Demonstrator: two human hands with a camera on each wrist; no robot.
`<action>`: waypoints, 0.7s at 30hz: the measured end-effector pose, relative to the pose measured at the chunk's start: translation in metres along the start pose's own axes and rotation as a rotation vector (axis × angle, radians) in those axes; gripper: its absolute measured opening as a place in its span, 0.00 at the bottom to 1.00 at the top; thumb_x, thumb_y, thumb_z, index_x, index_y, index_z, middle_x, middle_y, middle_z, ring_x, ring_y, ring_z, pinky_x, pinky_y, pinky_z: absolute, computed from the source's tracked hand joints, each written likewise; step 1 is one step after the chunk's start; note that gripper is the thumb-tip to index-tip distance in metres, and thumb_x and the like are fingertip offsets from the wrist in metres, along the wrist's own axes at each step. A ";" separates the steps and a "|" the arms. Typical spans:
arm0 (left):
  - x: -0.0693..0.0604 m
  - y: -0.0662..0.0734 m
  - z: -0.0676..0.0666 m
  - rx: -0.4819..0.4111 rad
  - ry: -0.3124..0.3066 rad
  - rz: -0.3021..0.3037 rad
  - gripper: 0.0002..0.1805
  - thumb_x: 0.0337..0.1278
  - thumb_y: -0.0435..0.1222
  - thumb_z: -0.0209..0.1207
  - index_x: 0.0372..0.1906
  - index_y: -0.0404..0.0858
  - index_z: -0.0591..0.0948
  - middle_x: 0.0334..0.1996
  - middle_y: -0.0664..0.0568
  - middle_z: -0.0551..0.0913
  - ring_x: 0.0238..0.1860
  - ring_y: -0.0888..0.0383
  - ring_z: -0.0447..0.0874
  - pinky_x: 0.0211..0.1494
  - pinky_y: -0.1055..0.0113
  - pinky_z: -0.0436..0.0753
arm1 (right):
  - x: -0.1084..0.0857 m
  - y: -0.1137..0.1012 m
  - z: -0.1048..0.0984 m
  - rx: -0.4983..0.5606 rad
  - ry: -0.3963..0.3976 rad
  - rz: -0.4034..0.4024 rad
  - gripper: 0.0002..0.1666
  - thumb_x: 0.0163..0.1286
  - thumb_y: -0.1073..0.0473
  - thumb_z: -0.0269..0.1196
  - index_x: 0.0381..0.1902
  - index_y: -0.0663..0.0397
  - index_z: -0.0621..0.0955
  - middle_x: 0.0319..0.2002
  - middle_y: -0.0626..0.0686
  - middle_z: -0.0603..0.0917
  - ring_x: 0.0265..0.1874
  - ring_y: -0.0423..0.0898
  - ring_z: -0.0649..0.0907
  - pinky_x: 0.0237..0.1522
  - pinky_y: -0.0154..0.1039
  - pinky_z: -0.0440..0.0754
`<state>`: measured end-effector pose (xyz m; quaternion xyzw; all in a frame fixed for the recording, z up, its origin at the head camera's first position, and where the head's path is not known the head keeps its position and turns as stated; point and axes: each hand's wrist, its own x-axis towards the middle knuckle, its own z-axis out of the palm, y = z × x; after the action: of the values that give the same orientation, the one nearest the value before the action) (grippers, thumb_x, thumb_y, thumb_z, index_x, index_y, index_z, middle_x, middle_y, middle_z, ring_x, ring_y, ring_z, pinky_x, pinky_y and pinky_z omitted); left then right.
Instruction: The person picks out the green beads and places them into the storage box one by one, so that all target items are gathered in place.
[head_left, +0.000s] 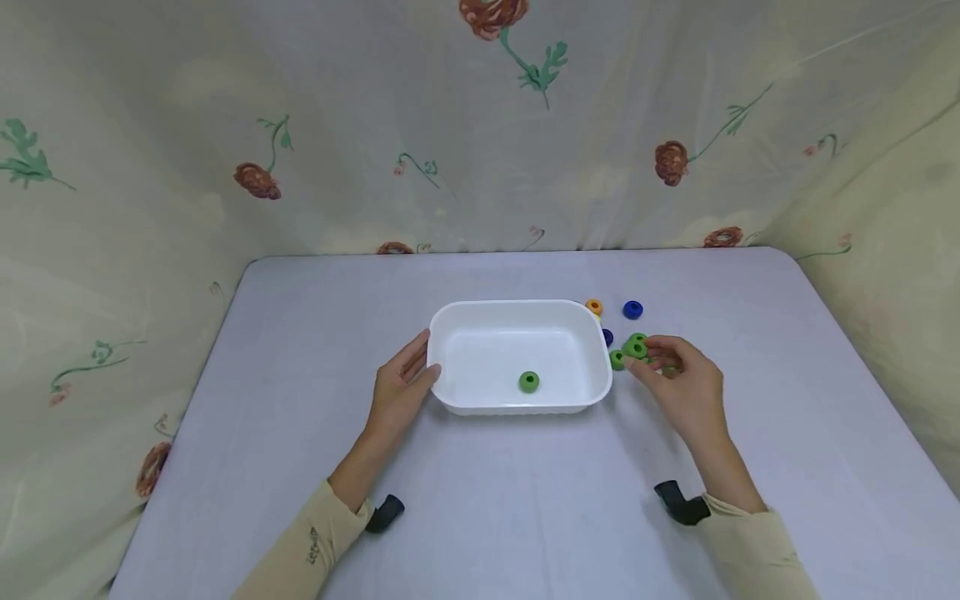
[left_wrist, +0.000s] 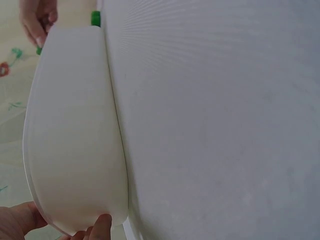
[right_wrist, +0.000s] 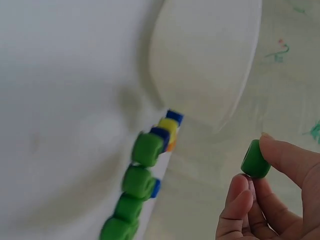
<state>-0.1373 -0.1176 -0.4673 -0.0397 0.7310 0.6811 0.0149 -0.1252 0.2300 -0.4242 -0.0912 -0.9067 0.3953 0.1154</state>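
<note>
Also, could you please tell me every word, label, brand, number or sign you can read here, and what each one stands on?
Left sleeve: dark lettering, too small and blurred to read with confidence.
White tray and beads: no text that I can see.
Patterned cloth: printed flowers only, no readable words.

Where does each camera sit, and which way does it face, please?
Head: on the head, facing forward and down at the white tray; left hand, right hand and sleeves show.
Left wrist: worn there, facing the tray's outside; both hands show.
Right wrist: worn there, facing beads and the tray; right hand shows, pinching a green bead.
Shared: both wrist views show tray and right hand.
</note>
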 end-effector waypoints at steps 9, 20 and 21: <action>-0.001 0.000 0.002 0.001 0.008 -0.008 0.32 0.66 0.27 0.58 0.74 0.40 0.68 0.74 0.47 0.69 0.74 0.51 0.69 0.69 0.72 0.76 | -0.001 -0.031 0.019 -0.015 -0.127 -0.105 0.23 0.64 0.56 0.72 0.54 0.60 0.82 0.46 0.60 0.87 0.43 0.52 0.84 0.37 0.22 0.77; 0.000 0.002 0.001 0.010 0.008 -0.016 0.32 0.66 0.28 0.59 0.74 0.41 0.68 0.74 0.48 0.69 0.74 0.52 0.70 0.69 0.71 0.76 | 0.006 -0.043 0.050 -0.214 -0.335 -0.235 0.18 0.62 0.59 0.72 0.47 0.63 0.84 0.39 0.60 0.86 0.34 0.50 0.82 0.32 0.35 0.77; 0.000 0.002 0.000 0.009 0.007 -0.014 0.32 0.66 0.28 0.59 0.74 0.41 0.68 0.74 0.48 0.69 0.74 0.52 0.70 0.70 0.71 0.76 | 0.007 -0.044 0.052 -0.228 -0.363 -0.230 0.18 0.62 0.59 0.71 0.46 0.64 0.84 0.38 0.60 0.86 0.34 0.50 0.82 0.32 0.35 0.77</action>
<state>-0.1372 -0.1170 -0.4655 -0.0471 0.7339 0.6775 0.0172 -0.1499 0.1664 -0.4249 0.0727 -0.9557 0.2847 -0.0162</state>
